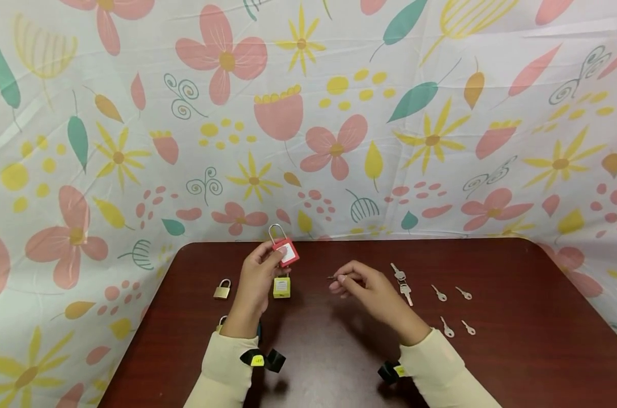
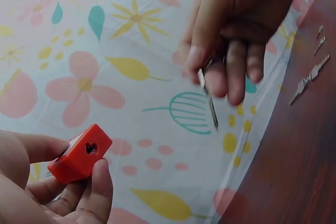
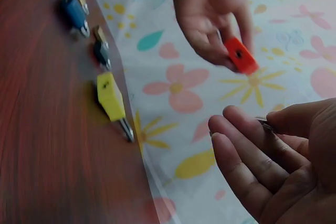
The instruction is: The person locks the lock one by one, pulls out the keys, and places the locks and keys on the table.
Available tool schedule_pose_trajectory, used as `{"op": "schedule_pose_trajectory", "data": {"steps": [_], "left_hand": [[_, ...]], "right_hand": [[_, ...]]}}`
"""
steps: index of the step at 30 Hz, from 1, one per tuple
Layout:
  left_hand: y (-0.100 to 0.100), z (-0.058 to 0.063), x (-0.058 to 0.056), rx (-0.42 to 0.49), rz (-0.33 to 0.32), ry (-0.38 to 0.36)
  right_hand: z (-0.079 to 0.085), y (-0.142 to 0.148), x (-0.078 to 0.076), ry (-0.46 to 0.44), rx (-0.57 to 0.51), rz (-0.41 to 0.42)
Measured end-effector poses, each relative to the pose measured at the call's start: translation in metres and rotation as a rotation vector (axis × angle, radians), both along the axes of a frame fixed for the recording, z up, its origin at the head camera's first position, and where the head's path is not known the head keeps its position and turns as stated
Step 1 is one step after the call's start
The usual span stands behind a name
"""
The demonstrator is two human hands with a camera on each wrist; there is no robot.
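My left hand [image 1: 255,277] grips a red padlock [image 1: 286,253] above the table, its silver shackle pointing up and its white label toward me. In the left wrist view the keyhole on the base of the red padlock [image 2: 91,148] shows. To the right, my right hand [image 1: 366,286] pinches a small key [image 2: 209,100] between thumb and index finger, its blade pointing toward the left hand. Key and padlock are apart. Just below the left hand stands a yellow padlock [image 1: 281,287] on the table.
A brass padlock [image 1: 222,290] stands at left; another padlock [image 1: 222,322] is partly hidden by the left wrist. A blue padlock [image 3: 74,10] shows in the right wrist view. Right of the right hand lie joined keys [image 1: 402,283] and several loose keys [image 1: 439,293]. Floral cloth [image 1: 339,187] hangs behind the table.
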State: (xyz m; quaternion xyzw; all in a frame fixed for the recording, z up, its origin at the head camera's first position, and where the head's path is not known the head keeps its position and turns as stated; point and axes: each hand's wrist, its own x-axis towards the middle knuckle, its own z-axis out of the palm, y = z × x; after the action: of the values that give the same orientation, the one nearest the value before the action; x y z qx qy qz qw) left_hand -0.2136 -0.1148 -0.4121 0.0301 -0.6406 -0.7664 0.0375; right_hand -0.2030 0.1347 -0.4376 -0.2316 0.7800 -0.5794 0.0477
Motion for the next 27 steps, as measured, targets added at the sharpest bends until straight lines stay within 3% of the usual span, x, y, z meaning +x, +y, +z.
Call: {"op": "schedule_pose_trajectory", "data": {"steps": [9,17,27], "left_hand": [[-0.013,-0.012,0.006,-0.125,-0.066,-0.068],[-0.026,-0.025,0.014,-0.292,-0.119,-0.154],[-0.036,-0.043,0.024,-0.365,-0.306,-0.185]], "right_hand": [[-0.008,0.033,0.002,0.031,0.066,-0.104],[-0.015,0.056,0.013,0.078,0.202,-0.198],[-0.028,0.079,0.024,0.191,0.366,-0.273]]}}
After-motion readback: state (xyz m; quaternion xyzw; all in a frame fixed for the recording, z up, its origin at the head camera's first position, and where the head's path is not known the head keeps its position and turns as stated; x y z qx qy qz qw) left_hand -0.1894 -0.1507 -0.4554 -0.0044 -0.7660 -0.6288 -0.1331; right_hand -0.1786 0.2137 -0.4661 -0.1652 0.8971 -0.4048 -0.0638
